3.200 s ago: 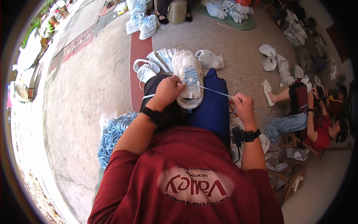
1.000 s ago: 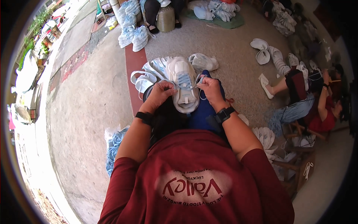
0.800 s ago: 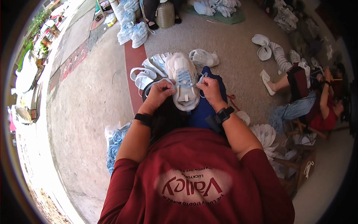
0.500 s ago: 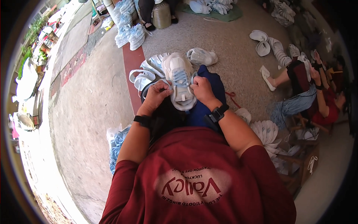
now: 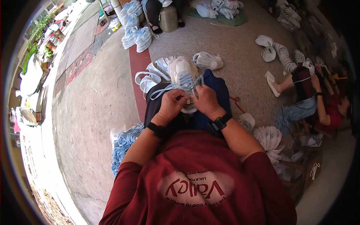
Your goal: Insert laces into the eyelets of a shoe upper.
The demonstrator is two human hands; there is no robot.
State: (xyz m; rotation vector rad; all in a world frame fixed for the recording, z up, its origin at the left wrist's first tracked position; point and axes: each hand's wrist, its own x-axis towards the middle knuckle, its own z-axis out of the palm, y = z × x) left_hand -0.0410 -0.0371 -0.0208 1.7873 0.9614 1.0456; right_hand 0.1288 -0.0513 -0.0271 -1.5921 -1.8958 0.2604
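A white sneaker [image 5: 182, 66] with light blue laces [image 5: 185, 79] rests on my lap, its toe pointing away from me. My left hand [image 5: 173, 104] is closed in a pinch at the ankle opening, and a loop of shoelace [image 5: 159, 91] swings out to the left beside it. Close by on the right, my right hand [image 5: 205, 100] also pinches, with another lace loop rising above its fingers. Both thumbs nearly meet over the tongue, and the fingers hide most of the heel end and the lace ends.
More white shoes [image 5: 149, 80] lie just beyond my knees, with a single shoe [image 5: 208, 60] to their right. A heap of blue laces [image 5: 127, 144] sits at my left. At right, a seated person [image 5: 324, 108] handles shoes near hanging blue laces [image 5: 296, 112]. Stacked shoes [image 5: 142, 37] stand farther off.
My hands have come together and nearer to me, from the shoe's two sides to its ankle opening. Lace loops now stand out beside both hands.
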